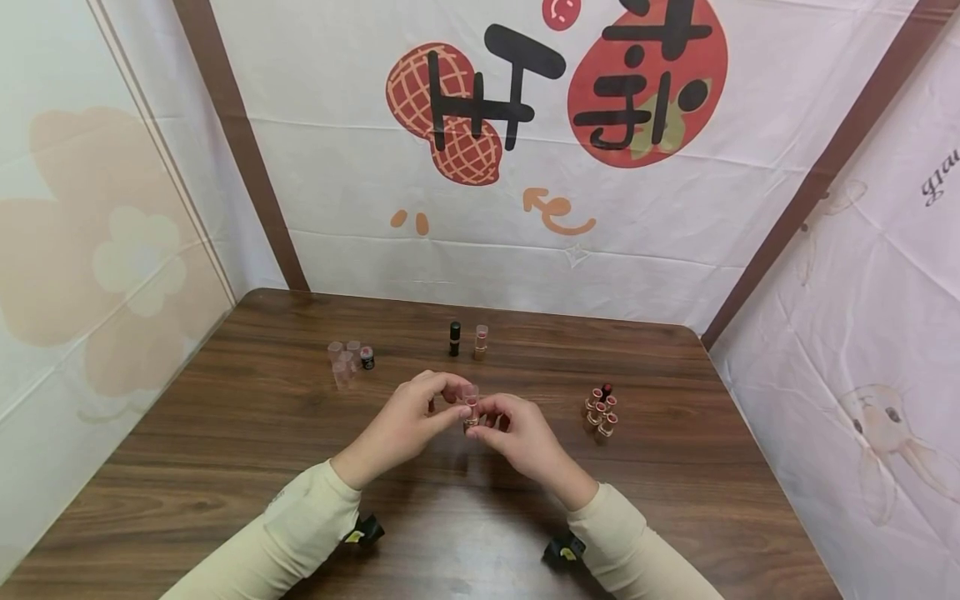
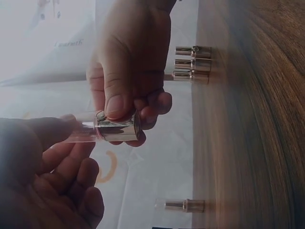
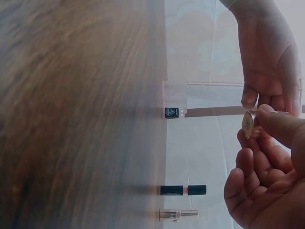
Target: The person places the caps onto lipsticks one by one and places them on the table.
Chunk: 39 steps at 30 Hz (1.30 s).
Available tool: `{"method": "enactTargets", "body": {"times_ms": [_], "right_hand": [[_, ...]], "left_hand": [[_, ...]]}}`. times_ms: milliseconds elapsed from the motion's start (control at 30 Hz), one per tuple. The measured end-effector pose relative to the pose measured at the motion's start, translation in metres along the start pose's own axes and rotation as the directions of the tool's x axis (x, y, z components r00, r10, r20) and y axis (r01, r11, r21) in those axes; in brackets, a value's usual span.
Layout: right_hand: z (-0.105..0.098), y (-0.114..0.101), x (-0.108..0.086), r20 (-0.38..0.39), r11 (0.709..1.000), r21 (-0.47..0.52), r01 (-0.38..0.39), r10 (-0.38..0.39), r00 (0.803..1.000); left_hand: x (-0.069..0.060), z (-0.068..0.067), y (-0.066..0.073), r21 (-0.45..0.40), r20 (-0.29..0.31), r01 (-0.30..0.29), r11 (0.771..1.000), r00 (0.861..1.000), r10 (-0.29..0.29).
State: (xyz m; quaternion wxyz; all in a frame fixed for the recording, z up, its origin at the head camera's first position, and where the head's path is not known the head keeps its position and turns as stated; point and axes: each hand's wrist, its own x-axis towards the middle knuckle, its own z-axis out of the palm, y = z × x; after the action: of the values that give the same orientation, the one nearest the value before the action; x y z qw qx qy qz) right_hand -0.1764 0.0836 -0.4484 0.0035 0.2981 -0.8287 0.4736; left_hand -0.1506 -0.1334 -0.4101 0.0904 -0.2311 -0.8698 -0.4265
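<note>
Above the middle of the table, both hands hold a lipstick with a shiny gold base (image 2: pixel 119 131). My left hand (image 1: pixel 408 417) pinches the clear cap (image 2: pixel 78 139) over its upper end between thumb and fingers. The right hand (image 1: pixel 525 435) grips the gold base, thumb on one side and fingers on the other. In the left wrist view the cap sits around the lipstick's top. Whether it is fully seated, I cannot tell. The right wrist view shows the round underside of the base (image 3: pixel 248 125), while the rest is hidden by fingers.
Several clear caps (image 1: pixel 342 360) stand at left beside a small black piece with a label (image 1: pixel 367 358). Farther back are a black lipstick tube (image 1: pixel 454 339) and a clear-capped gold lipstick (image 1: pixel 481 342). Several gold lipsticks (image 1: pixel 597 412) cluster at right. White printed cloth (image 1: pixel 337 200) hangs behind the table.
</note>
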Motion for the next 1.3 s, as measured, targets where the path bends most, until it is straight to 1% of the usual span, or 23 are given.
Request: {"method": "enactTargets", "body": {"times_ms": [233,467,633,767,900,1000,1133,1200,1300], "right_hand": [[0.003,-0.003,-0.001,-0.022,0.999,-0.005,0.036,-0.036,0.999],[0.002,-0.006,-0.001,0.005,0.999,-0.001,0.035,-0.035,0.999],[-0.001,-0.009,-0.002,0.017,1.000,0.006,0.030,-0.030,0.999],[-0.004,-0.009,-0.003,0.040,0.997,-0.063,0.035,-0.033,0.999],[-0.006,-0.010,-0.004,0.044,0.985,-0.162,0.063,-0.057,0.997],[-0.007,-0.010,-0.004,0.040,0.977,-0.198,0.078,-0.072,0.997],[-0.007,-0.010,-0.004,0.031,0.971,-0.228,0.074,-0.069,0.997],[-0.007,-0.009,-0.004,0.035,0.967,-0.243,0.072,-0.065,0.997],[-0.007,-0.006,0.000,0.049,0.966,-0.251,0.064,-0.053,0.997]], "left_hand": [[0.000,0.000,-0.001,0.027,0.022,-0.020,0.999,1.000,0.020],[0.000,-0.001,-0.002,0.003,0.054,-0.071,0.997,0.996,0.071],[0.001,-0.001,-0.003,-0.008,0.056,-0.094,0.996,0.994,0.094],[-0.001,-0.001,-0.002,-0.018,0.065,-0.101,0.995,0.993,0.102],[-0.002,0.000,-0.001,-0.027,0.066,-0.108,0.994,0.992,0.109],[-0.002,0.001,0.000,-0.025,0.055,-0.111,0.994,0.992,0.112],[-0.001,0.002,0.000,0.000,0.056,-0.109,0.994,0.992,0.109],[-0.001,0.002,-0.001,0.016,0.061,-0.097,0.995,0.993,0.096],[0.000,0.000,-0.003,0.032,0.065,-0.063,0.998,0.996,0.061]]}}
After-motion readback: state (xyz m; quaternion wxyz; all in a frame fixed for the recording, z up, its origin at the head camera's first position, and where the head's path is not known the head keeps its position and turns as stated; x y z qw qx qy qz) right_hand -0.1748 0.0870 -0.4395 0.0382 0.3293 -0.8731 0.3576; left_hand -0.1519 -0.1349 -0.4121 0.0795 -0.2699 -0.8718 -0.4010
